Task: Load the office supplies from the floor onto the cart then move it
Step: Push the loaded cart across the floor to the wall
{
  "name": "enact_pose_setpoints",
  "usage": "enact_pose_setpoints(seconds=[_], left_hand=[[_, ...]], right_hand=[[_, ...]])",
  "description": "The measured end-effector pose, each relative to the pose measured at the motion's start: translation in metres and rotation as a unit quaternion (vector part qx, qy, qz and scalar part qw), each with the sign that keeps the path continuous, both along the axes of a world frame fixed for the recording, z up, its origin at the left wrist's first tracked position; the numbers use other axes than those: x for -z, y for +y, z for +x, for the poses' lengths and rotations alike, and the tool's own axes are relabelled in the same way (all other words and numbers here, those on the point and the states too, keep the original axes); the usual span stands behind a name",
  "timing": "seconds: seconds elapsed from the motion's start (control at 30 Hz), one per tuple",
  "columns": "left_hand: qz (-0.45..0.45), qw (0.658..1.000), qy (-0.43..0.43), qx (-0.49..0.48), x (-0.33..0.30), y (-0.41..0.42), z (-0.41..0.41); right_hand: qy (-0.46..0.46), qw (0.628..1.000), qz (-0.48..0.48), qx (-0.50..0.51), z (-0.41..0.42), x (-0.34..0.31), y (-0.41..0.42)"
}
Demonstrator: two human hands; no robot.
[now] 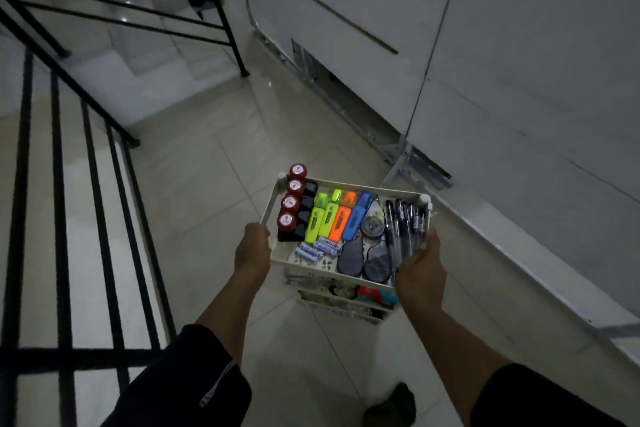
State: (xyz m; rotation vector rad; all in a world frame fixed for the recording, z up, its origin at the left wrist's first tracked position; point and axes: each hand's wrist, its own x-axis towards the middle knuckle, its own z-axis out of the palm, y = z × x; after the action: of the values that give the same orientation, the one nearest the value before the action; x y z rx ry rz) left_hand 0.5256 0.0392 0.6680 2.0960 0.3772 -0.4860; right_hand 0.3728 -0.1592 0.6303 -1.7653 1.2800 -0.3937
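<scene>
The left grip [252, 248] is closed on the near left corner of the cart [346, 184]; the right grip [420, 270] clasps its near right corner beside the pens [403, 222].

Highlighters [332, 218] lie in the cart [346, 184], railing [86, 201] left.

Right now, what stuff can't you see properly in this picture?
All in the head view:
- Lower shelves of the cart: mostly hidden under the top tray; only slivers show.
- Cart wheels: hidden beneath the cart.
- Labels on the batteries: too small and blurred to read.
- Fingers of the left hand and right hand: curl over the tray rim, partly hidden.
- Stairs beyond the railing: dim, cut off by the edge.
</scene>
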Motion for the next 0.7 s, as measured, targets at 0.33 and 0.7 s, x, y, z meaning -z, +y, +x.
enact_pose_setpoints(seconds=[0.33, 0.7], left_hand=[[0.004, 0.999, 0.023, -0.032, 0.023, -0.004, 0.035], [-0.062, 0.992, 0.023, 0.112, 0.013, -0.024, 0.065]], right_hand=[[0.014, 1.0, 0.001, 0.02, 0.004, -0.019, 0.005], [0.012, 0.994, -0.035, 0.1, 0.008, -0.037, 0.022]])
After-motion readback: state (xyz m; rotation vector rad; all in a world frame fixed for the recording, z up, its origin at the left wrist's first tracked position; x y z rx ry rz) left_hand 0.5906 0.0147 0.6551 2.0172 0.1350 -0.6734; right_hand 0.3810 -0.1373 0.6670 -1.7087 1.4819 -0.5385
